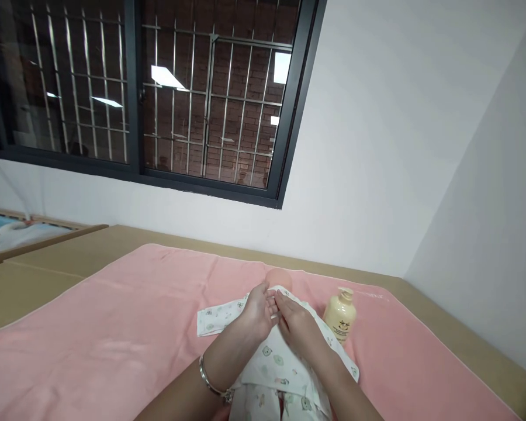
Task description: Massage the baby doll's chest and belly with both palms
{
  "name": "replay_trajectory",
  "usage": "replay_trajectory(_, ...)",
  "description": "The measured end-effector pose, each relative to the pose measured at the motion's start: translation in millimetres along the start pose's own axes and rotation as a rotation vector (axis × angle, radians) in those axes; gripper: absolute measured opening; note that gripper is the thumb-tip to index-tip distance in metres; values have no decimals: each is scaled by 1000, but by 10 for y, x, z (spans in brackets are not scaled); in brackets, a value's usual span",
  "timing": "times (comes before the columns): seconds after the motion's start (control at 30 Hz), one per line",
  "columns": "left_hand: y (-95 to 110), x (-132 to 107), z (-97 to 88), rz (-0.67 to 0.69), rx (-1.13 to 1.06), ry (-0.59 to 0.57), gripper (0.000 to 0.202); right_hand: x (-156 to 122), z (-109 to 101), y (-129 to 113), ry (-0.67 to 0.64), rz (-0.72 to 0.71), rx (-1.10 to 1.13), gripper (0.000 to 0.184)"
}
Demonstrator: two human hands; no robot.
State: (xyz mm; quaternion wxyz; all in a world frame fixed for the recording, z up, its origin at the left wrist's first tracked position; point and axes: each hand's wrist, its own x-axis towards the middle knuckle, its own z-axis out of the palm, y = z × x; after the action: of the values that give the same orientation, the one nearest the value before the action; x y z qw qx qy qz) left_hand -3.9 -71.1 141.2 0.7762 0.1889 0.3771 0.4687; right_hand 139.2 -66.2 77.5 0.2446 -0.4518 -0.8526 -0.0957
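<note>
My left hand (259, 313) is turned palm up, its fingers a little curled with nothing to be seen in them. Against its fingertips rests my right hand (296, 318), palm down with the fingers stretched out. Both are held over a white baby outfit (278, 358) printed with small animals and leaves, one sleeve spread out to the left. Beyond its collar shows a round, peach-coloured shape (279, 278), which looks like a doll's head. A pale yellow pump bottle (341, 316) stands to the right of my right hand.
A pink mat (127, 316) lies under the outfit and bottle, on a tan tabletop (76, 248). White walls (377, 146) rise behind and to the right. At the back is a dark-framed window (135, 166) with metal bars. A wood-edged tray or crib (30, 237) sits at far left.
</note>
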Motion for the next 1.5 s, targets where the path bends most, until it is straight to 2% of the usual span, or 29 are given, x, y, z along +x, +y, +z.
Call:
replay_trajectory(0.2, 27, -46, 9, 27, 25, -12, 32, 8, -44, 5, 41, -6, 47, 52)
replay_trajectory(0.6, 37, 5, -42, 7, 10, -50, 34, 37, -198, -47, 13, -22, 78, 47)
replay_trajectory(0.8, 37, 11, -47, 19, -13, -59, 33, 25, -140, -10, 74, -10, 134, 53)
replay_trajectory(0.97, -5, 6, -23, 65, -75, -47, 27, 18, -35, -128, 173, 90, 217, 48)
replay_trajectory(1.1, 26, -91, 10, 61, -187, -132, 24, 6, -17, -288, 202, 157, 298, 51)
replay_trajectory(1.27, 23, -178, 58, -19, -159, -249, 36, -31, -113, -482, 196, 132, 329, 54)
replay_trajectory(1.37, -46, -158, 88, -41, -180, -307, 42, -59, -156, -576, 206, 110, 316, 56)
replay_trajectory(1.5, -216, -140, 127, 8, -184, -353, 49, -70, -208, -632, 232, 126, 386, 58)
